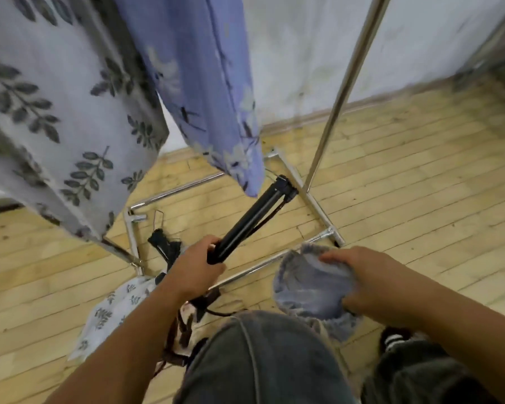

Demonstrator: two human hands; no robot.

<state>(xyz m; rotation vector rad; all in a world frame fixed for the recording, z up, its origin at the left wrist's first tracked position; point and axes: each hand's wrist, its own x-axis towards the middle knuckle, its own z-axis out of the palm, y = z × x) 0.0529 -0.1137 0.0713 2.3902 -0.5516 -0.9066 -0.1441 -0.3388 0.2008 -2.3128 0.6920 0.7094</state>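
My left hand [197, 268] grips the near end of a black folded tripod [252, 220], which slants up and away toward the rack's base. My right hand [359, 279] holds a bunched grey-blue cloth with a frayed edge [309, 287], fingers curled over its top. A metal clothes rack [337, 103] stands in front of me. On it hang a white garment with dark leaf print [56, 112] and a lilac flowered garment [204, 83]. My knee in dark jeans [260, 360] fills the bottom middle.
The rack's chrome base bars [312, 199] lie on the wooden floor [405, 185]. A black hanger and dark cloth [165, 243] sit inside the base. A leaf-print cloth [114, 313] and brown straps [193, 310] lie by my left forearm. A white wall [303, 53] is behind.
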